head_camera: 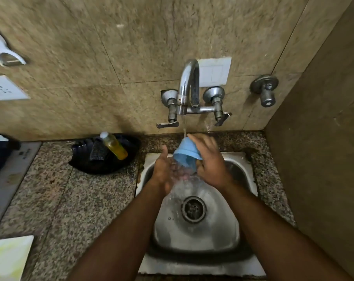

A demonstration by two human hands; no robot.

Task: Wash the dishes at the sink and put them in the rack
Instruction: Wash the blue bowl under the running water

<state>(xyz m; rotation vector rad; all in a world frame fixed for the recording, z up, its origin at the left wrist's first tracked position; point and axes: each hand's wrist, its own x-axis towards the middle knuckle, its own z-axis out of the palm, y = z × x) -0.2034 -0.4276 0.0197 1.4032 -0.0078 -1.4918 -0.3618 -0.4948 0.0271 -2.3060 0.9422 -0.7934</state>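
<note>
From the head camera, the right hand (209, 159) grips a blue cup (186, 154), fingers curled round it, tilted bottom-up under the stream from the tap (189, 86), above the far part of the sink (196, 230). The left hand (165, 169) is spread and cupped just beside the cup's mouth, catching the runoff. To rinse well, I judge the cup should be turned so water reaches inside and all round the rim, gripped firmly because wet plastic slips. A soap bottle (113, 146) lies on a black dish (103, 157) to the left. No rack is visible.
</note>
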